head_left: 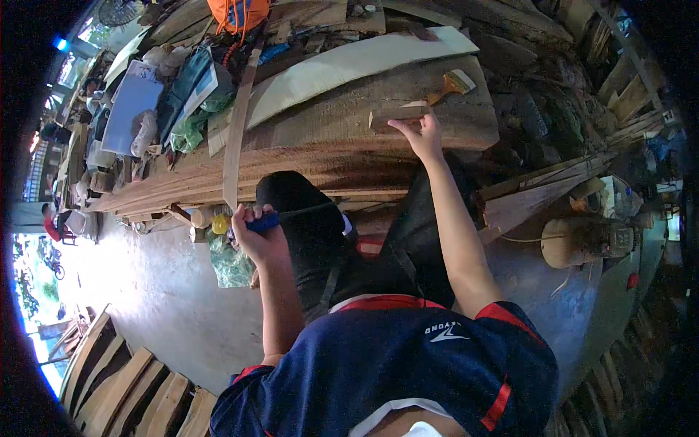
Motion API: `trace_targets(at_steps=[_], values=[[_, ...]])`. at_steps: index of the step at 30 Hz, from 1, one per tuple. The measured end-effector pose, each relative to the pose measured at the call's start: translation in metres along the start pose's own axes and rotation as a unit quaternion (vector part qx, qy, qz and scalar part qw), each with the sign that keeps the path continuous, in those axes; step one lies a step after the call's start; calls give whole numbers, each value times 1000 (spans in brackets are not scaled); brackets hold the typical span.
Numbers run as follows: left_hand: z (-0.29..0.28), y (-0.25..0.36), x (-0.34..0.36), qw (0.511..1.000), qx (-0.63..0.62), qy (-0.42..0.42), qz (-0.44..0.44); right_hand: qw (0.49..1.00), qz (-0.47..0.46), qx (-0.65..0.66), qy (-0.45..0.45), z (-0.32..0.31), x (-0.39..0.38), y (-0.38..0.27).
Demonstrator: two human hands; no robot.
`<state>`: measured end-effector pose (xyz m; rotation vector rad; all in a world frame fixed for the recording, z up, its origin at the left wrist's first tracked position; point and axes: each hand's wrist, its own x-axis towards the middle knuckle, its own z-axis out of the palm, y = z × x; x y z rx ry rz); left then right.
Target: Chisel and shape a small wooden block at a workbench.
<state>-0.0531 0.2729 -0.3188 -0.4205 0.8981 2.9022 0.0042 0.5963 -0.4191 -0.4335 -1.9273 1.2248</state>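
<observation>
My left hand (255, 231) is closed round the blue handle (263, 222) of a tool, held above my left knee. From the handle a thin, dark blade points right across my thigh; its exact kind I cannot make out. On the thick wooden slab (320, 131) before me, my right hand (421, 137) grips a small wooden block (397, 115), thumb along its near side and fingers at its right end. Just beyond that hand lies a flat paintbrush (451, 85) with pale bristles.
A long, pale curved board (342, 65) lies across the slab, and a narrow wooden strip (240, 124) crosses its left end. Bags and a white box (132, 109) crowd the left. An orange bag (239, 13) sits at the back. A cylindrical machine (575, 242) stands right.
</observation>
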Motion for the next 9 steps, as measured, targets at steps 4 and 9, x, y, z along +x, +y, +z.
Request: trace_targets(at_steps=[4, 9], values=[[-1, -2, -12, 997, 9, -61, 36, 997, 17, -38, -63, -7, -6, -19], [0, 6, -17, 963, 9, -261, 65, 982, -122, -134, -53, -13, 13, -36]])
